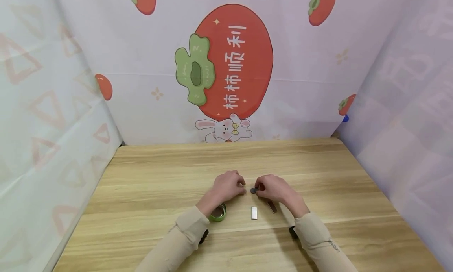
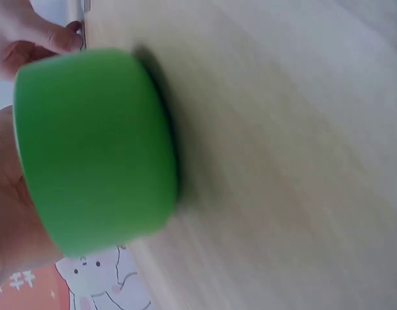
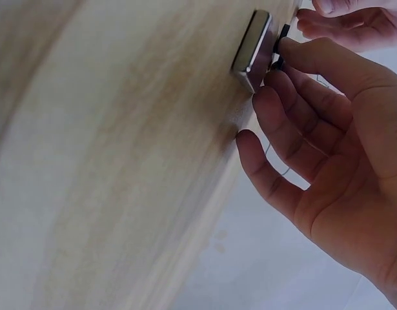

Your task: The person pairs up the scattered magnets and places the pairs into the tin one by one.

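Observation:
My right hand (image 1: 274,187) pinches a small dark round disc (image 1: 253,190) between thumb and fingertips, low over the table. A dark edge of that disc shows at the fingertips in the right wrist view, beside a shiny metal block (image 3: 253,51). Facing it, my left hand (image 1: 228,185) has loosely bent fingers, thumb and forefinger apart; a tiny yellow speck at its fingertips is too small to identify. Under the left wrist stands a short green hollow cylinder (image 1: 218,212), which covers much of that hand in the left wrist view. Between the forearms lies a silver rectangular block (image 1: 254,213).
A narrow dark brown bar (image 1: 271,206) lies on the wooden table (image 1: 159,173) beneath the right wrist. Printed cloth (image 1: 141,118) hangs behind the table's far edge and along both sides. Black bands are at both sleeves.

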Motion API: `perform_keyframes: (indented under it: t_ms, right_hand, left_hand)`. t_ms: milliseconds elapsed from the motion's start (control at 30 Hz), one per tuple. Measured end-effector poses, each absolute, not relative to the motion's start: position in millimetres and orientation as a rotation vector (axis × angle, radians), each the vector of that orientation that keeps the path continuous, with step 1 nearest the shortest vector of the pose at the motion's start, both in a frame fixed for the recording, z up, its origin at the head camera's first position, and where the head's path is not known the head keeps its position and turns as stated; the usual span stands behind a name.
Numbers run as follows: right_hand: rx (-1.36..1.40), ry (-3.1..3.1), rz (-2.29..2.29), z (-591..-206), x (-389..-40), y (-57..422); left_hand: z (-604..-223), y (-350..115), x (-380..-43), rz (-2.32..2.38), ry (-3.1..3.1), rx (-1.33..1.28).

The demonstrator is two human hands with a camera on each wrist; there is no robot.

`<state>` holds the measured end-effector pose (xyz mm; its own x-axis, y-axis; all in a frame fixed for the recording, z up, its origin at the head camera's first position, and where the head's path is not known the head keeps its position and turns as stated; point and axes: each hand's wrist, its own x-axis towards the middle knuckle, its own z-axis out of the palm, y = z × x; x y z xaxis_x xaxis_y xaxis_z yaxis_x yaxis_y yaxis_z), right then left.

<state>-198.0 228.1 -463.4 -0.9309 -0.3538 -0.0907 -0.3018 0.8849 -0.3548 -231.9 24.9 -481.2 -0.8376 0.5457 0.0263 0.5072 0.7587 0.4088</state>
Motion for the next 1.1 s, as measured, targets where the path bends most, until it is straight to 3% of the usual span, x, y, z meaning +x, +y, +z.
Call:
perform_keyframes:
  t_ms: [567,1100]
  right_hand:
    - [-0.477,2.912,-0.526,-459.8,-194.8,224.0]
    - [-0.554,2.95,-0.502,-452.6,-190.8,223.1]
  left_hand:
    - [-478.4,-35.8,-230.5,0.794,2.825,0.764]
    - [-467.5,-90.6,-192.1,0.876,2.737,0.767]
